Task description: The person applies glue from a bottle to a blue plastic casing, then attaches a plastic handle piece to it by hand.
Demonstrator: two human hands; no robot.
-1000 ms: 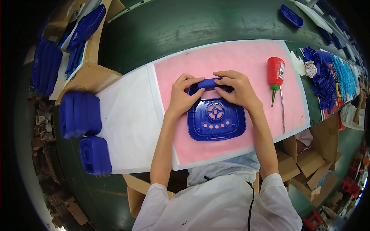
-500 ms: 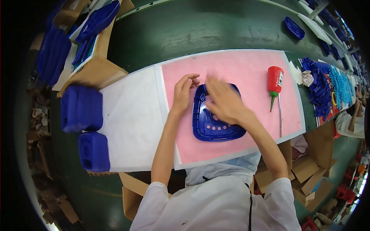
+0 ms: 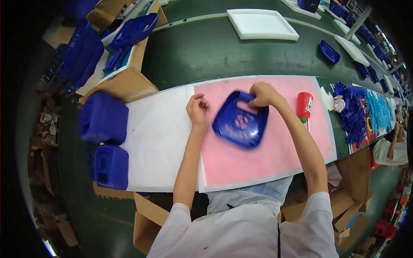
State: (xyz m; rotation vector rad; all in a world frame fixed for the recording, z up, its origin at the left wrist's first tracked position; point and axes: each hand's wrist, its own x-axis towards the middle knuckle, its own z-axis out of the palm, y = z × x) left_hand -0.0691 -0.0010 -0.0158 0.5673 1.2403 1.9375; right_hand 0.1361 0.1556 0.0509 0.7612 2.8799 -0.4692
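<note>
Blue plastic shell [image 3: 240,121] on pink mat [image 3: 275,159], tilted.
My right hand [image 3: 263,94] pinched its handle at the shell's 12 o'clock; left hand [image 3: 197,109] was loosely curled, empty, just off its 9 o'clock edge. Shell judged light, rigid, smooth; handle seemed the surest hold. Red-handled screwdriver [image 3: 304,106] lay at 3 o'clock.

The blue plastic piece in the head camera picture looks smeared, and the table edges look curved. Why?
In the head view, the blue plastic piece, gripped by the right hand, is motion-blurred, while the left hand and the pink mat look sharper. The fisheye lens bends straight edges toward the dark rim.
</note>
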